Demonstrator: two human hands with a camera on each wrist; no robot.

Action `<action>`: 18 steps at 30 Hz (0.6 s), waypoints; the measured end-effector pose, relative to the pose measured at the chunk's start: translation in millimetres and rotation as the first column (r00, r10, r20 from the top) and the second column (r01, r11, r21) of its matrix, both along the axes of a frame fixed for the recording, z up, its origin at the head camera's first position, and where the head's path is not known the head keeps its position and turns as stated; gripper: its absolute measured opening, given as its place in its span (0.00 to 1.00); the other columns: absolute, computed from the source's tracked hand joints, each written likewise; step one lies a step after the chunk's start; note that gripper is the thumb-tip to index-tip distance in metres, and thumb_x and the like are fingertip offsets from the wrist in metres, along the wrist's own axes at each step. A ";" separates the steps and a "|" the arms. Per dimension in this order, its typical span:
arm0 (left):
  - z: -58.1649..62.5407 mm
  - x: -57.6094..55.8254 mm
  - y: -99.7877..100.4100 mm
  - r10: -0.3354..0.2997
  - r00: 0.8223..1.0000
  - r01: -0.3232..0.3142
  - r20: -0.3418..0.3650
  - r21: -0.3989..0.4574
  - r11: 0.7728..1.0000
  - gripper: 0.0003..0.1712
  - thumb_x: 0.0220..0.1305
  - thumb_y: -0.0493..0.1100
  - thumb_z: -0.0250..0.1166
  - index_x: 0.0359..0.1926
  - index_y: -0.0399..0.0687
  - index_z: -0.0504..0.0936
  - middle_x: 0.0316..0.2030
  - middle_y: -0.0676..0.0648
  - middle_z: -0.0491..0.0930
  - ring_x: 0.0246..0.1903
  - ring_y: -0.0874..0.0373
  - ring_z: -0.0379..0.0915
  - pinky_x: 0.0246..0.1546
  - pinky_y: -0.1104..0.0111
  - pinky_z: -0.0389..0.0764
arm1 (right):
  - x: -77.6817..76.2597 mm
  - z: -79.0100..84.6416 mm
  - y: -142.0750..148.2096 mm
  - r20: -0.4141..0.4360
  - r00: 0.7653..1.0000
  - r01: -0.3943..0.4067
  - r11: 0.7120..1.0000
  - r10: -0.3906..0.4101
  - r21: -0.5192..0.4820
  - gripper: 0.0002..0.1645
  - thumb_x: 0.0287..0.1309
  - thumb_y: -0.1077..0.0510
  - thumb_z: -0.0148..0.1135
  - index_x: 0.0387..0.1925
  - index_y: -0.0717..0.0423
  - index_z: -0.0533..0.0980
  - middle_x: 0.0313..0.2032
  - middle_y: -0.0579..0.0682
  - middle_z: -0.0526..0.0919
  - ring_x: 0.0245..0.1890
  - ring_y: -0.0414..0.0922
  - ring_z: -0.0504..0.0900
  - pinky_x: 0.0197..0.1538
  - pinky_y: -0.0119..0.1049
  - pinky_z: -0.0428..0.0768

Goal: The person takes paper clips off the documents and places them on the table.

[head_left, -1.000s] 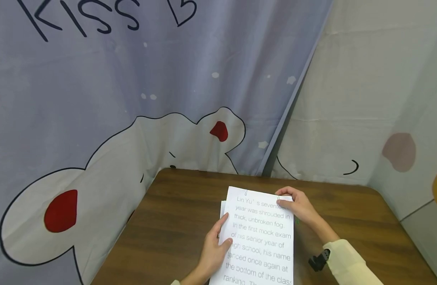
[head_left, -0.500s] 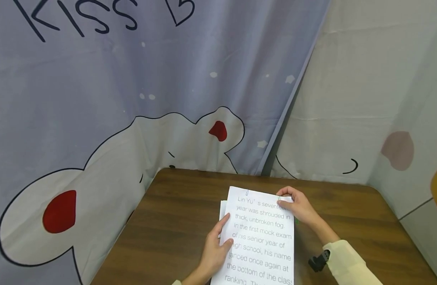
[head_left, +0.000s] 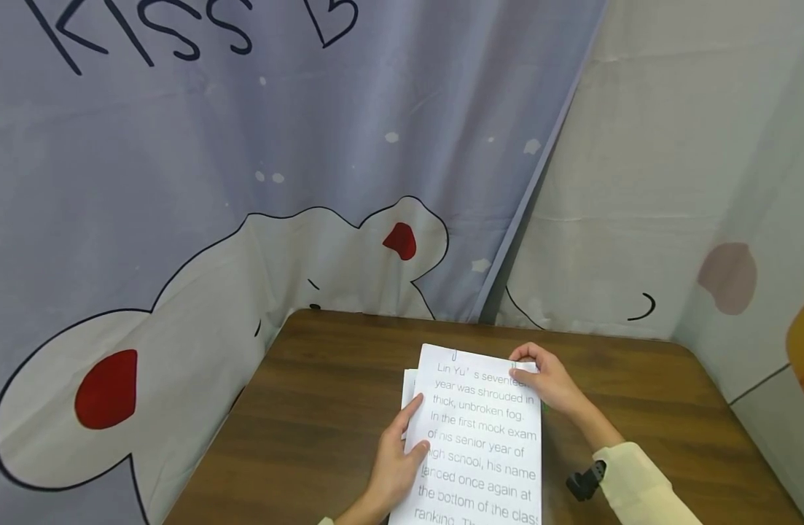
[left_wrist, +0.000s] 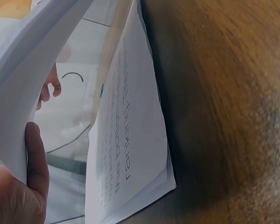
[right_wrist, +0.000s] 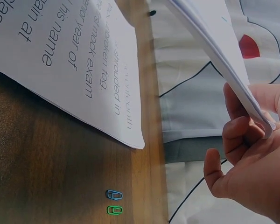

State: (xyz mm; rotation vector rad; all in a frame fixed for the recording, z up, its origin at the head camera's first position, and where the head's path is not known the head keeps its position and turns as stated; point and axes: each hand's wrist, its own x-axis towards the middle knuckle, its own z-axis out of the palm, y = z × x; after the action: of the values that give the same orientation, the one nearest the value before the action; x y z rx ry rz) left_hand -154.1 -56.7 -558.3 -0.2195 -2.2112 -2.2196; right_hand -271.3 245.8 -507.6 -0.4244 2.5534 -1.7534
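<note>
Both hands hold a stack of printed paper [head_left: 480, 437] tilted up over the table. My left hand [head_left: 391, 467] grips its left edge, thumb on the printed front and the other fingers toward the back. At the top right corner, my right hand [head_left: 554, 383] pinches the sheets between thumb and fingers. A blue paper clip [head_left: 454, 355] shows at the held stack's top edge, and a green one near the right thumb. Below, a second stack of printed paper [right_wrist: 84, 70] lies on the table; in the head view it is mostly hidden behind the held one.
A blue paper clip [right_wrist: 114, 194] and a green paper clip [right_wrist: 115, 210] lie side by side on the brown wooden table [head_left: 323, 408]. Printed curtains [head_left: 310, 146] hang along the table's back and left. A black device [head_left: 585, 481] sits at the right wrist.
</note>
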 end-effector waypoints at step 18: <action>-1.6 -0.2 0.2 0.004 1.000 -0.004 -0.003 0.002 1.000 0.46 0.64 0.21 0.58 0.80 0.51 0.66 0.75 0.31 0.66 0.44 0.52 0.87 0.39 0.65 0.91 | 1.5 -0.7 -3.8 -0.005 1.000 -0.001 1.000 0.001 0.007 0.11 0.69 0.69 0.63 0.49 0.65 0.74 0.43 0.63 0.80 0.32 0.44 0.85 0.31 0.35 0.86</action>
State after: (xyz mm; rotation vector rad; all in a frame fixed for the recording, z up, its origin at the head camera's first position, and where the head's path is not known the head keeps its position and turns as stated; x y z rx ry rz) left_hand -154.3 -56.5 -560.0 -0.2180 -2.2056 -2.2176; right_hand -269.9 241.9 -508.3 -0.4303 2.5612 -1.7444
